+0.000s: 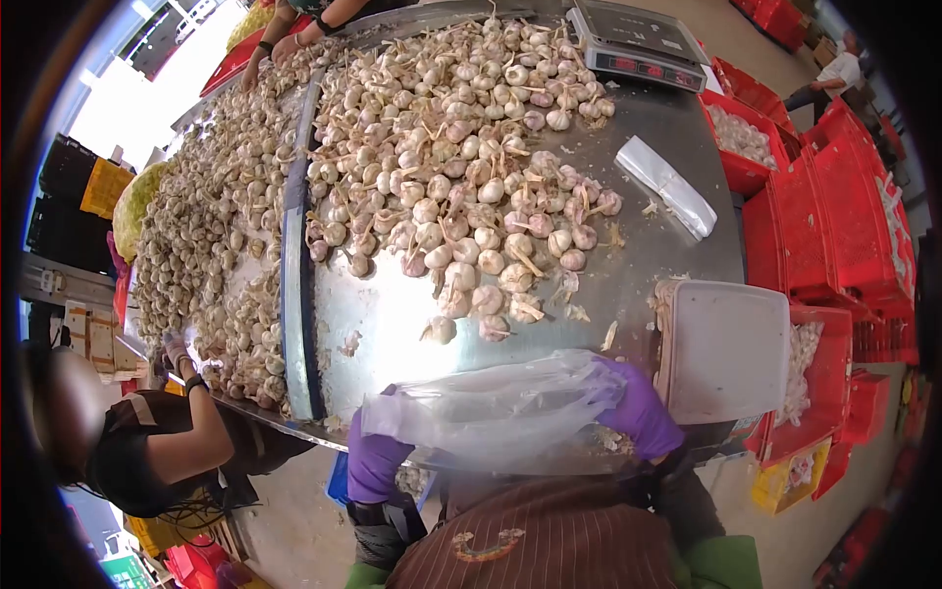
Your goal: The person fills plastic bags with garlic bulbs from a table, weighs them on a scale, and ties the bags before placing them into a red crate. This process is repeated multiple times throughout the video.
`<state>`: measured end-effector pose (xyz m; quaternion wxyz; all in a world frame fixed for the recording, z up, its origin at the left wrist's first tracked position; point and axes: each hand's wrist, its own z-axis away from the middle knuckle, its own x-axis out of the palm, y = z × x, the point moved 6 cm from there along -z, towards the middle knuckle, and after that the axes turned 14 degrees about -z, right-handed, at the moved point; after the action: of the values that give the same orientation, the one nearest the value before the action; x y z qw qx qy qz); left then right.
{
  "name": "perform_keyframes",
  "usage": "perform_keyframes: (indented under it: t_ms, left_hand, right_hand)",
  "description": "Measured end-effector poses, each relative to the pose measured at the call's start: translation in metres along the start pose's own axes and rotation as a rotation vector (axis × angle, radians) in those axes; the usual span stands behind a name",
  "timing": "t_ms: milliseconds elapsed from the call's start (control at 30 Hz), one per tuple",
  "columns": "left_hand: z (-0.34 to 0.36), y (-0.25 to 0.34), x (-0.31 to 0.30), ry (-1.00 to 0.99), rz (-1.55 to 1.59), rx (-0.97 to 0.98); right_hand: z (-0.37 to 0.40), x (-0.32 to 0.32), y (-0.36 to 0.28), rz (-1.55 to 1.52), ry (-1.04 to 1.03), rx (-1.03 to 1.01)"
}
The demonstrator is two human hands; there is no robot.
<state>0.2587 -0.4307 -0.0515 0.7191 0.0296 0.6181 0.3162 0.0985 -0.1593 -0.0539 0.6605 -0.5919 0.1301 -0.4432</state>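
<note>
- Holding a clear plastic bag (pixel 500 402) stretched between two purple-gloved hands, the person stands at the near edge of a steel table (pixel 677 245).
- The left hand (pixel 378 456) is closed, its fingers curled over the bag's left end, just below the table edge.
- The right hand (pixel 638 414) is closed too, gripping bunched film at the bag's right end.
- The bag lies along the table's front lip, crumpled and limp, apart from the nearest bulbs. Whether its mouth is open cannot be told.
- A wide heap of garlic bulbs (pixel 461 177) covers the middle and far part of the table, and a few strays sit nearer the bag.
- As a judgement, the film looks thin and slack, so a firm pinch at both ends with some tension between the hands would suit it.
- Just beside the right hand, a white plastic tray (pixel 726 348) overhangs the table edge, with red crates (pixel 824 236) beyond.
- A flat pack of bags (pixel 667 185) lies right of the heap, and a digital scale (pixel 638 39) stands at the far corner.
- A co-worker's arm (pixel 191 432) reaches in at the left.
</note>
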Motion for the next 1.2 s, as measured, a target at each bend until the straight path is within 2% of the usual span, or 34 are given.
perform_keyframes:
  t_ms: [33, 67, 133, 167, 200, 267, 300, 333, 367, 400, 467, 533, 567, 633, 667, 733, 767, 800, 867, 900, 933, 1000, 1067, 1100, 1200]
  left_hand:
    - [0.000, -0.007, 0.013, 0.034, 0.180, -0.038]
    - [-0.006, -0.003, 0.018, 0.071, 0.357, -0.071]
    - [-0.021, -0.016, 0.045, 0.088, 0.331, -0.061]
    - [-0.029, -0.026, 0.057, 0.105, 0.309, -0.056]
    - [-0.039, -0.035, 0.064, 0.099, 0.305, -0.060]
    - [-0.070, -0.050, 0.079, -0.048, 0.324, -0.043]
    - [-0.092, -0.059, 0.080, 0.025, 0.330, -0.001]
    - [-0.111, -0.038, 0.057, 0.067, 0.533, -0.046]
    - [-0.134, -0.047, 0.060, 0.118, 0.583, 0.003]
    - [-0.154, -0.031, 0.041, 0.191, 0.461, 0.046]
    - [-0.196, -0.039, 0.040, 0.159, 0.388, 0.035]
    - [-0.238, -0.057, 0.057, 0.088, 0.834, -0.008]
    - [-0.251, -0.055, 0.059, 0.087, 0.838, -0.005]
    - [-0.267, -0.029, 0.041, 0.137, 1.425, 0.069]
    - [-0.278, -0.028, 0.041, 0.138, 1.428, 0.074]
    - [-0.292, -0.025, 0.040, 0.185, 1.546, -0.068]
    - [-0.292, -0.014, 0.033, 0.162, 1.602, -0.052]
    - [-0.283, 0.000, 0.005, 0.339, 1.098, 0.018]
    - [-0.280, 0.004, -0.007, 0.337, 1.301, 0.055]
    - [-0.278, 0.000, -0.010, 0.312, 1.171, 0.088]
    - [-0.275, 0.005, -0.019, 0.301, 1.339, 0.077]
    - [-0.261, 0.014, -0.040, 0.336, 1.192, 0.026]
    - [-0.235, 0.044, -0.060, 0.283, 1.144, -0.006]
    - [-0.225, 0.048, -0.058, 0.236, 1.114, 0.015]
    - [-0.193, 0.058, -0.029, -0.095, 1.024, 0.055]
  right_hand:
    - [-0.002, -0.004, 0.030, -0.099, -0.001, 0.109]
    - [-0.009, -0.008, 0.059, -0.102, 0.002, 0.109]
    - [-0.025, -0.014, 0.113, -0.165, 0.094, 0.268]
    - [-0.035, -0.009, 0.104, -0.006, 0.083, 0.199]
    - [-0.049, -0.016, 0.115, -0.012, 0.084, 0.204]
    - [-0.088, -0.035, 0.131, 0.164, 0.067, -0.004]
    - [-0.107, -0.031, 0.115, 0.091, 0.140, 0.020]
    - [-0.134, -0.042, 0.124, -0.221, 0.206, 0.069]
    - [-0.162, -0.053, 0.140, -0.532, 0.268, 0.118]
    - [-0.185, -0.060, 0.135, -0.528, 0.293, 0.056]
    - [-0.232, -0.075, 0.125, -0.521, 0.316, -0.017]
    - [-0.268, -0.095, 0.118, 0.024, 0.430, 0.109]
    - [-0.279, -0.097, 0.111, 0.027, 0.433, 0.107]
    - [-0.279, -0.086, 0.058, -0.113, 0.645, -0.193]
    - [-0.278, -0.078, 0.042, -0.111, 0.644, -0.198]
    - [-0.273, -0.063, 0.007, -0.191, 0.568, -0.357]
    - [-0.268, -0.060, -0.006, -0.187, 0.573, -0.359]
    - [-0.261, -0.058, -0.020, -0.166, 0.568, -0.395]
    - [-0.247, -0.055, -0.041, -0.141, 0.566, -0.431]
    - [-0.237, -0.056, -0.050, -0.132, 0.613, -0.470]
    - [-0.227, -0.054, -0.062, -0.124, 0.657, -0.509]
    - [-0.201, -0.040, -0.093, -0.124, 0.654, -0.552]
    - [-0.176, -0.022, -0.119, -0.136, 0.624, -0.578]
    - [-0.165, -0.016, -0.125, -0.079, 0.647, -0.501]
    - [-0.148, -0.023, -0.094, -0.002, 0.670, -0.324]
